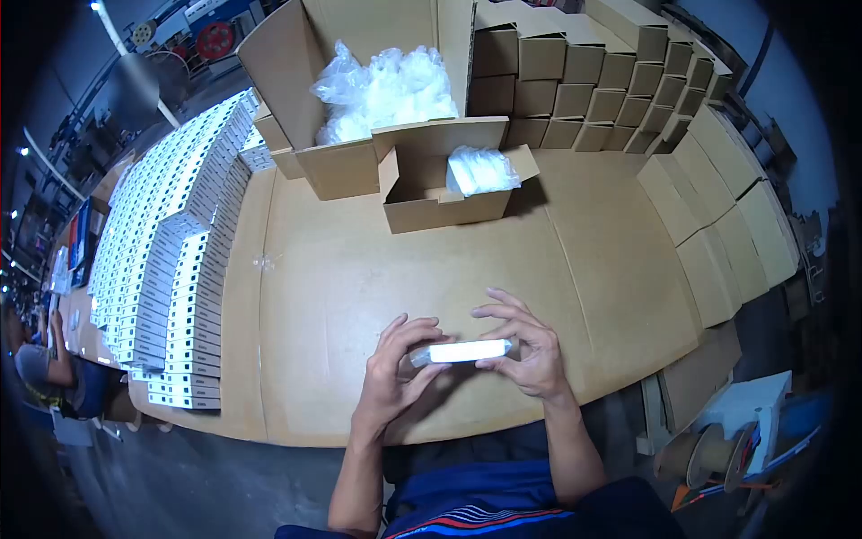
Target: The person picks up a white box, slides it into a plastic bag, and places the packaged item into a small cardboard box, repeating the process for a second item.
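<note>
A small white box (469, 350), with clear plastic wrap at its ends, is held level above the cardboard-covered table near its front edge. My left hand (395, 368) grips its left end between thumb and fingers. At the right end, my right hand (530, 350) has its thumb against the lower side, with the index and other fingers raised and curved above. Farther back stands an open cardboard box (449, 214) with a wrapped white bundle (482, 171) at its right side.
Stacks of white boxes (193, 269) line the table's left side. A large carton (337, 171) of clear plastic bags (391, 94) stands at the back. Brown boxes (575, 99) are piled back right, flat cardboard (718, 225) at right. A person (58, 368) sits far left.
</note>
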A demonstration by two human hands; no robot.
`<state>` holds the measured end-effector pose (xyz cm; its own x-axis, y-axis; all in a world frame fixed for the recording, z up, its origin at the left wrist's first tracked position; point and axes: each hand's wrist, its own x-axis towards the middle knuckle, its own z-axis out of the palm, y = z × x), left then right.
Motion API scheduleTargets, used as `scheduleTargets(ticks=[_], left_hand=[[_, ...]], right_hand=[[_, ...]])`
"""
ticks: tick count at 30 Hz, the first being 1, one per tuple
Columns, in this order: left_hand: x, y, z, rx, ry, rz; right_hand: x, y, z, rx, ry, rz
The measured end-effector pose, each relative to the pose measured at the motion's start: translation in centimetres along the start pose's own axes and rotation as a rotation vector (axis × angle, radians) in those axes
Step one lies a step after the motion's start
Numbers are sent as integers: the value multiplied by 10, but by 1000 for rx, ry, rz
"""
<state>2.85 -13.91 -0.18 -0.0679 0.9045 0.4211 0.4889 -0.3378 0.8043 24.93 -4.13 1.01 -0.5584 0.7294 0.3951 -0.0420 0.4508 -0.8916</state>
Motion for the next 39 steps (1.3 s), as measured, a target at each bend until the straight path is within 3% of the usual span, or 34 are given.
scheduleTargets(ticks=[7, 10, 13, 18, 20, 23, 27, 31, 35, 39], left_hand=[[-1, 0, 0, -31, 48, -9], [6, 1, -4, -89, 47, -15], [22, 4, -15, -9, -14, 47], [53, -1, -26, -21, -66, 79], [67, -5, -29, -37, -75, 90], [90, -9, -24, -176, -38, -80], [126, -20, -21, 28, 32, -44], [154, -52, -14, 549, -32, 209], [163, -67, 1, 731, -93, 182], [163, -72, 1, 652, -101, 200]], right_hand=[[14, -30, -3, -230, 7, -39], [22, -34, -11, -501, -247, -275], [37, -53, -14, -793, -411, -351], [65, -54, -21, -946, -477, -438], [75, -50, -26, -879, -436, -406], [93, -47, -35, -821, -363, -362], [125, -46, -49, -838, -150, -308], [164, -39, -45, -892, 224, -328], [185, -16, -11, -801, 418, -404], [183, 20, 8, -853, 426, -353]])
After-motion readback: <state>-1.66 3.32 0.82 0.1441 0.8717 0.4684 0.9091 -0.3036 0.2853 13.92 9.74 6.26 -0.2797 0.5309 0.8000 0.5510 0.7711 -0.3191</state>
